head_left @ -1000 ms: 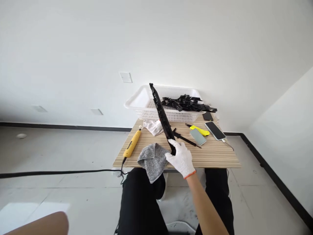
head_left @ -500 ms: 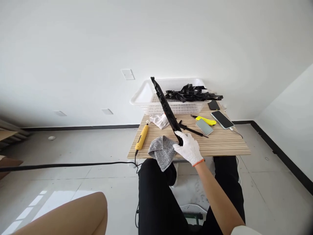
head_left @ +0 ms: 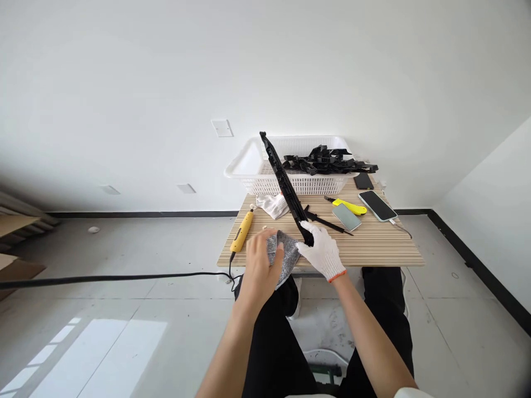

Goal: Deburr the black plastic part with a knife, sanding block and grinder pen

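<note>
My right hand [head_left: 320,251], in a white knit glove with an orange cuff, is closed round the lower end of a long, narrow black plastic part [head_left: 286,185]. The part slants up and to the left, its far end in front of the basket. My bare left hand [head_left: 260,262] is over a grey cloth [head_left: 288,260] at the table's front edge. Its thumb and fingers are apart, with cloth showing between them; no firm grip shows. Beyond the part lies a black caliper-like tool [head_left: 329,221]. A white glove [head_left: 274,205] rests behind the cloth.
A white plastic basket [head_left: 249,172] holding several black plastic parts [head_left: 327,160] stands at the back. On the table [head_left: 385,251] are a yellow corded rotary tool [head_left: 241,232], a yellow utility knife [head_left: 350,207], a grey-green rectangular object [head_left: 347,216] and a phone [head_left: 377,205]. A black cable [head_left: 124,278] stretches left.
My left hand has come in from the lower left to the grey cloth. The right hand still holds the black part at nearly the same angle. The view has shifted slightly.
</note>
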Demonstrator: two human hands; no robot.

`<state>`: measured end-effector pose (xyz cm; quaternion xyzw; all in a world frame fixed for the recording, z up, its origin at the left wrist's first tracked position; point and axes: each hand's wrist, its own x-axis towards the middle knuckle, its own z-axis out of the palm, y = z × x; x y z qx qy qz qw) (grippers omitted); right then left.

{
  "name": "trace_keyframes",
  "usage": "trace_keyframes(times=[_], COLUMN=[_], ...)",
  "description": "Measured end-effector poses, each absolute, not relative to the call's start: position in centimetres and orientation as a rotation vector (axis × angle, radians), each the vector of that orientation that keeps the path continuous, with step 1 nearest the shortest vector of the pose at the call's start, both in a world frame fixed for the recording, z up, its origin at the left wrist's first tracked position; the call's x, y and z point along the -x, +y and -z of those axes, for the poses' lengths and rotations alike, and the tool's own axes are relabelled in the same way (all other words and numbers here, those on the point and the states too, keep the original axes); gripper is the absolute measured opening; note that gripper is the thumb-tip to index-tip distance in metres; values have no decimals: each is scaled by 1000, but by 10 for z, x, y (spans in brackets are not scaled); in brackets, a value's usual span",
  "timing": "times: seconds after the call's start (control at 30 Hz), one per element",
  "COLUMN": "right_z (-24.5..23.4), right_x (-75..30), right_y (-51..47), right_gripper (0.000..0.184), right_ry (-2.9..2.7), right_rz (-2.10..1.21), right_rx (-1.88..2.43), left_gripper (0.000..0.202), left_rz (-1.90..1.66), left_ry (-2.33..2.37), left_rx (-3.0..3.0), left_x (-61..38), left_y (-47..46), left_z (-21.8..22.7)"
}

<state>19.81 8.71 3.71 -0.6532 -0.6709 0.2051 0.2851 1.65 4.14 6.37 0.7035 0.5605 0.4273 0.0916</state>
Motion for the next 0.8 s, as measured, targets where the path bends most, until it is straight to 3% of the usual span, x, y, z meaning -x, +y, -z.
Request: trace_keyframes(times=[0.13, 0.27, 0.43, 0.6, 0.8], right_z=[-36, -27, -24, -38, -46], right_x=[-200, -193, -174, -161, -174], right_y=[89, 89, 87, 89, 90], right_gripper=[59, 64, 77, 86, 71], right_ry=[-1784, -1758, -1733, -1714, -1635], right_rz=[-563, -451, -235, -264, -371], right_rx=[1745, 1806, 2114, 2302, 2217], left_gripper=[33, 42, 46, 50, 44], left_rz=[-716, -508, -526, -560, -626], left_ry=[1697, 1730, 1712, 1703, 1613], left_rx=[-2328, -2386, -2442, -2443, -2392], left_x=[-14, -8, -6, -12, -25], left_y=[48, 56, 69, 92, 119], left_z=[-33, -18, -8, 5, -8])
